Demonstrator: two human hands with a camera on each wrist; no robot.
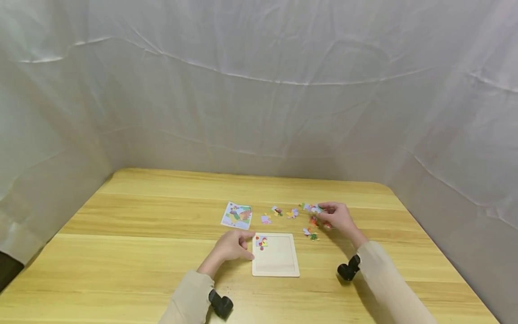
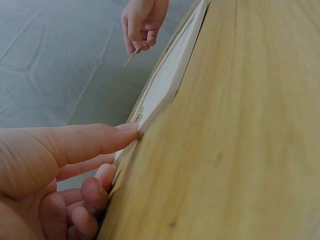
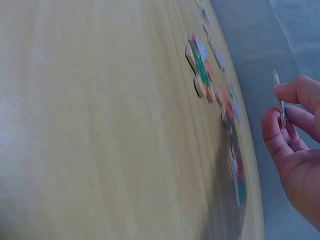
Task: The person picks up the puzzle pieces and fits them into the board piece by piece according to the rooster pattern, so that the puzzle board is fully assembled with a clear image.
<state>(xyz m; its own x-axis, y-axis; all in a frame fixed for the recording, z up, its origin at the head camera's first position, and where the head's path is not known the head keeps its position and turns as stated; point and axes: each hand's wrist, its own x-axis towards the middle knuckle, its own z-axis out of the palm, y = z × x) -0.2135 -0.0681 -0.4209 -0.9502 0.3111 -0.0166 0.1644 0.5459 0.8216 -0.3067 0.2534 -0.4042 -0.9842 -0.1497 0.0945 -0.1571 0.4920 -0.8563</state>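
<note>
A square wooden puzzle tray (image 1: pixel 279 258) lies on the table, a small group of joined puzzle pieces (image 1: pixel 261 242) in its upper left corner. My left hand (image 1: pixel 230 246) touches the tray's left edge with thumb and index fingertip spread apart; in the left wrist view the thumb (image 2: pixel 95 142) is straight and other fingers curl loosely. Beyond the tray, to the right, my right hand (image 1: pixel 339 218) pinches a thin puzzle piece (image 3: pixel 276 78) between thumb and fingers, raised above the table. The piece appears edge-on in the right wrist view, so its picture is hidden there.
Loose puzzle pieces (image 1: pixel 292 213) lie scattered behind the tray and to its right, several under or near my right hand. A printed picture card (image 1: pixel 237 216) lies behind the tray on the left. Grey curtains (image 1: pixel 259 126) surround the wooden table (image 1: pixel 141 265).
</note>
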